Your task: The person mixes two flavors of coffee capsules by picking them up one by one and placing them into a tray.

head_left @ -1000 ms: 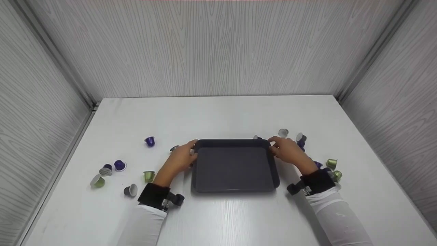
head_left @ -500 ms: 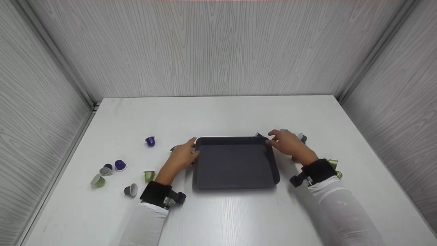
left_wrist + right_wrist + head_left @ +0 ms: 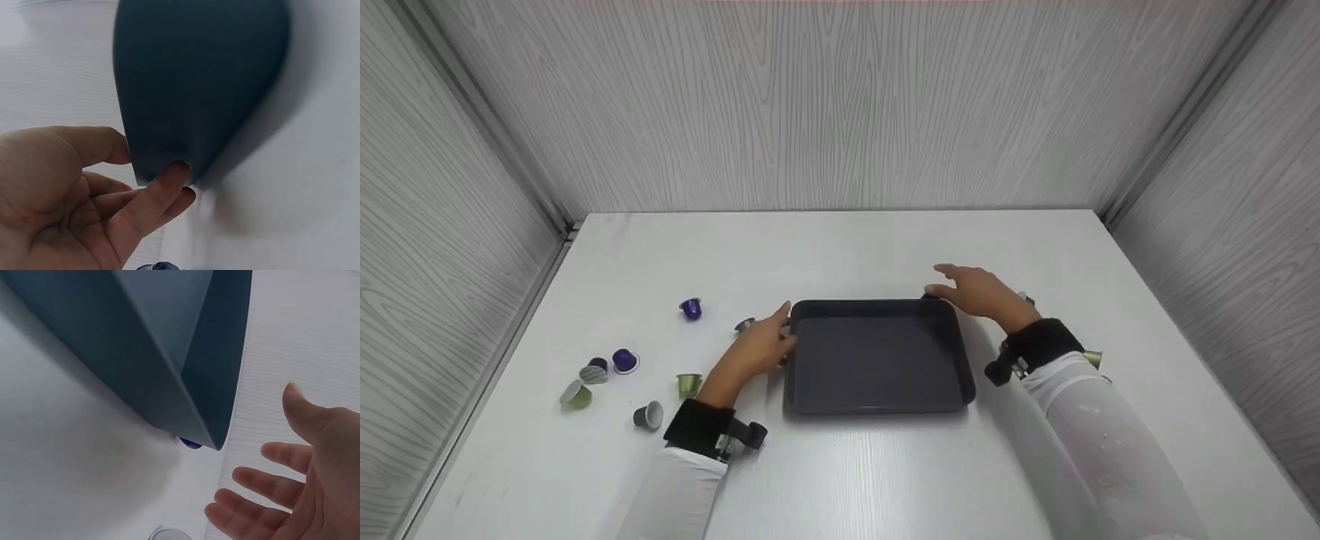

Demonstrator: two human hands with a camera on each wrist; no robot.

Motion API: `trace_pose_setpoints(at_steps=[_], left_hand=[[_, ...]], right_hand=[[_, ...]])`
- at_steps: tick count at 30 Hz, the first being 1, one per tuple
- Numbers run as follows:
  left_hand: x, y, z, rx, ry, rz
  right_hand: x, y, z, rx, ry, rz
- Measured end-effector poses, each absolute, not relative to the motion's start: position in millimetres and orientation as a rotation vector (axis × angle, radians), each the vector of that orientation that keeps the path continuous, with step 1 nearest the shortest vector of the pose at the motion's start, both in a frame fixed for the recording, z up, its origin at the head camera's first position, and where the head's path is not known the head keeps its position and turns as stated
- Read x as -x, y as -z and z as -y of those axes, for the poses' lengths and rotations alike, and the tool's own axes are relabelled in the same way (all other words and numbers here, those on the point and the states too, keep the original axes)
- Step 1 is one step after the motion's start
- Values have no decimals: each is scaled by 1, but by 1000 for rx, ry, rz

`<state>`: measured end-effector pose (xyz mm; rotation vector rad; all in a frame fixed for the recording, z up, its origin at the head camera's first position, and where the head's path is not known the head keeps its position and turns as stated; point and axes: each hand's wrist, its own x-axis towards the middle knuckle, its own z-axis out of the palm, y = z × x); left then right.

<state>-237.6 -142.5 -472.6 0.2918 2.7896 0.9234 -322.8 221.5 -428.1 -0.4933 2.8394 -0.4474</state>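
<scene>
Grey woodgrain walls (image 3: pixel 840 105) are framing a white table (image 3: pixel 840 480) where a dark tray (image 3: pixel 877 367) is resting among scattered capsules (image 3: pixel 691 309). The left hand (image 3: pixel 756 346) is pinching its far-left corner; the right hand (image 3: pixel 981 292), fingers loose, is hovering far-right.

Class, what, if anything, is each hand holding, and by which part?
The left hand grips the dark tray near its far left corner; the right hand holds nothing.

Both arms (image 3: pixel 1110 442) forward, left hand (image 3: pixel 754 343) in a pinch, right hand (image 3: pixel 979 291) loosely spread, thumb (image 3: pixel 306 415) apart
</scene>
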Motion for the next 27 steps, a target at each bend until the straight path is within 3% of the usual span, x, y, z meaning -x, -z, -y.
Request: trace_pose_setpoints(at_steps=[13,27], left_hand=[[233,473,137,-334,-919,-2784],[234,477,133,-364,-952,-2797]], right_hand=[[347,429,-209,415,284,-2763],[347,446,-211,435,261,-2883]])
